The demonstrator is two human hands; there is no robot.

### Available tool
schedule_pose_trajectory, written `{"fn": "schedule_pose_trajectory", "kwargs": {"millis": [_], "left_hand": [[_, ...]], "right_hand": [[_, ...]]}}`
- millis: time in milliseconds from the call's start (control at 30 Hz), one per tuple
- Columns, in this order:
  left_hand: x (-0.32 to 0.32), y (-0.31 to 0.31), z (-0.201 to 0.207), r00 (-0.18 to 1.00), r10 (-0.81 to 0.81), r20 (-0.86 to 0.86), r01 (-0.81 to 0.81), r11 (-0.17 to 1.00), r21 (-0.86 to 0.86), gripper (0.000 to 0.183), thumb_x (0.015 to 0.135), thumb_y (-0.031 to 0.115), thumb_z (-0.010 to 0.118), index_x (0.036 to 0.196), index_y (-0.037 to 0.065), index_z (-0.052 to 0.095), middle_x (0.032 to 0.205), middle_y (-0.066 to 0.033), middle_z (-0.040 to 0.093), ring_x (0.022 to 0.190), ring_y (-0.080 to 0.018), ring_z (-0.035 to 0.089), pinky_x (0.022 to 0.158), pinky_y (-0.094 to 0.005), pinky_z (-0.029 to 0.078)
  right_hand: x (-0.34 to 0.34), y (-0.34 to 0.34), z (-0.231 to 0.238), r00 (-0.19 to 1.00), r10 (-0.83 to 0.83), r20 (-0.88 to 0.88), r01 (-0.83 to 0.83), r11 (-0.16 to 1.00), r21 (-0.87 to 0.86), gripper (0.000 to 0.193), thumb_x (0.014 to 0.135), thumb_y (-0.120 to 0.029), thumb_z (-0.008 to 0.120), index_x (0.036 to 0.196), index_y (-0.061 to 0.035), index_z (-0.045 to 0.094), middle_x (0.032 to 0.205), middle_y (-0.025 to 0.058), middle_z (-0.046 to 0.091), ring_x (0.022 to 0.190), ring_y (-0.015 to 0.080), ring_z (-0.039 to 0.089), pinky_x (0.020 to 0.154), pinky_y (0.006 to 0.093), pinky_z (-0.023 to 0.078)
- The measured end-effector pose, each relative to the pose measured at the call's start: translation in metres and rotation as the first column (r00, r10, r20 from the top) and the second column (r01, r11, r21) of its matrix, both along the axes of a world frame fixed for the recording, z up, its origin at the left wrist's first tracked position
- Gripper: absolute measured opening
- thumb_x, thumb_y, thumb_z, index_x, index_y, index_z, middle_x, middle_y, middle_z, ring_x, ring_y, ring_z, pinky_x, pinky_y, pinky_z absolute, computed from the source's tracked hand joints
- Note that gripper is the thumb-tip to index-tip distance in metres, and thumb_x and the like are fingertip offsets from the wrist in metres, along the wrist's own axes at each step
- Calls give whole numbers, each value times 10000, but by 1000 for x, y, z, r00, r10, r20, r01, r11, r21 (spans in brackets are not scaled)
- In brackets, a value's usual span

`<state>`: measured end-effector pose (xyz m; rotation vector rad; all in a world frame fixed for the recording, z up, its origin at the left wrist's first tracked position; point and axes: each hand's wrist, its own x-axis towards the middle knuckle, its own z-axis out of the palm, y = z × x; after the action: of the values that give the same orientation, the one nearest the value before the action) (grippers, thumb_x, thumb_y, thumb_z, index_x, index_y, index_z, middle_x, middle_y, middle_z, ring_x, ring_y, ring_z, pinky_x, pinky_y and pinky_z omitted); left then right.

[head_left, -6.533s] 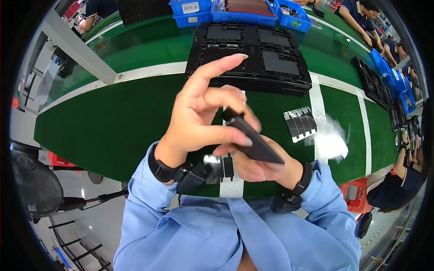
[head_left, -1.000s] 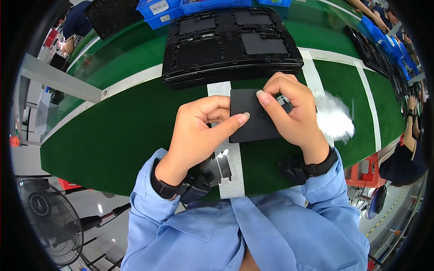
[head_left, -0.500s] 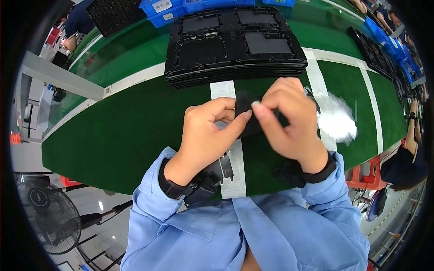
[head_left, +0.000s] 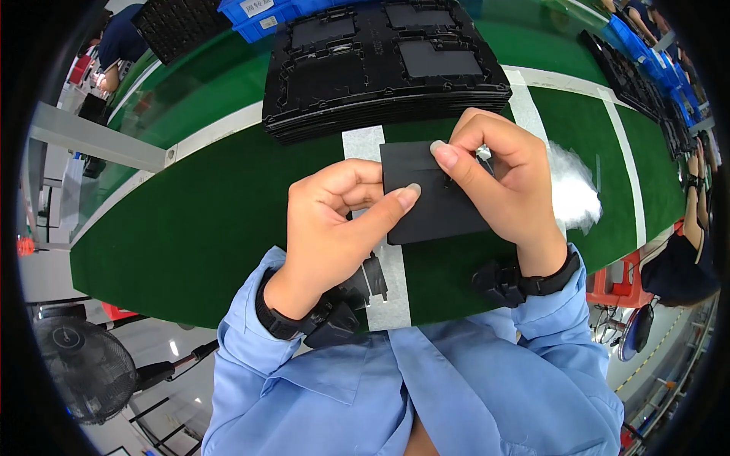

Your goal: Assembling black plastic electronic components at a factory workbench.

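Note:
A flat, dark, rectangular panel (head_left: 433, 205) is held up above the green worktop, its broad face toward me. My left hand (head_left: 342, 216) grips its left edge, thumb on the face and fingers curled behind. At the upper right, my right hand (head_left: 506, 178) pinches the same panel, its thumb pressed near the top edge. Part of the panel's right side is hidden behind that hand. A small dark piece with pale strips (head_left: 374, 280) lies on the white tape stripe beside my left wrist.
A stack of black molded trays (head_left: 388, 106) stands beyond my hands. Crumpled clear plastic film (head_left: 576, 190) lies to the right. Blue bins (head_left: 262, 17) sit at the back. A metal post (head_left: 99, 140) crosses at left, above a black fan (head_left: 84, 365). People work farther off.
The panel has turned so its broad face now shows more fully. My right hand has shifted slightly right, and its thumb now presses on the panel.

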<state>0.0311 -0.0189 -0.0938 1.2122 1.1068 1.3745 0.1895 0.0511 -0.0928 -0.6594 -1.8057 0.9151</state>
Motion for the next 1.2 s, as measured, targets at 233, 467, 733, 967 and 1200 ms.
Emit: {"fn": "schedule_pose_trajectory", "kwargs": {"millis": [233, 467, 733, 967, 1200], "left_hand": [[-1, -1, -2, 1000, -7, 18, 7, 1000, -14, 112, 758, -30, 609, 858, -60, 567, 762, -84, 636, 677, -67, 583, 557, -171, 447], [-1, -2, 0, 1000, -15, 20, 15, 1000, -5, 120, 758, -32, 610, 863, -63, 561, 762, -89, 635, 675, -68, 584, 554, -171, 449], [-4, -1, -5, 1000, -17, -2, 17, 1000, -5, 112, 758, -32, 608, 856, -60, 562, 751, -79, 631, 675, -69, 583, 559, -170, 450], [-2, -1, -2, 999, -15, 48, 13, 1000, 26, 128, 748, -41, 612, 863, -65, 563, 772, -69, 626, 676, -63, 581, 560, -175, 452], [-2, 0, -3, 1000, -18, -16, 20, 997, 80, 127, 739, -40, 621, 856, -63, 578, 780, -75, 633, 671, -67, 588, 561, -176, 456]], "right_hand": [[1, -1, 0, 1000, -15, 17, 14, 1000, 11, 174, 726, -49, 623, 607, -18, 499, 551, 27, 461, 507, 119, 428, 514, 247, 326], [0, -1, 0, 999, -31, 21, 31, 999, 44, 175, 723, -54, 627, 605, -27, 500, 550, 23, 464, 503, 122, 430, 531, 251, 321], [0, 0, -3, 999, -27, 27, 25, 997, 76, 181, 720, -42, 626, 599, -30, 492, 538, 23, 457, 499, 123, 427, 536, 251, 315], [-2, 0, -3, 998, -58, 29, 54, 992, 115, 182, 715, -34, 631, 598, -41, 492, 535, 19, 458, 489, 129, 426, 548, 253, 319], [-2, -1, -3, 997, -74, 33, 68, 987, 147, 179, 718, -45, 631, 607, -43, 490, 536, 20, 458, 493, 137, 430, 571, 262, 323]]}}
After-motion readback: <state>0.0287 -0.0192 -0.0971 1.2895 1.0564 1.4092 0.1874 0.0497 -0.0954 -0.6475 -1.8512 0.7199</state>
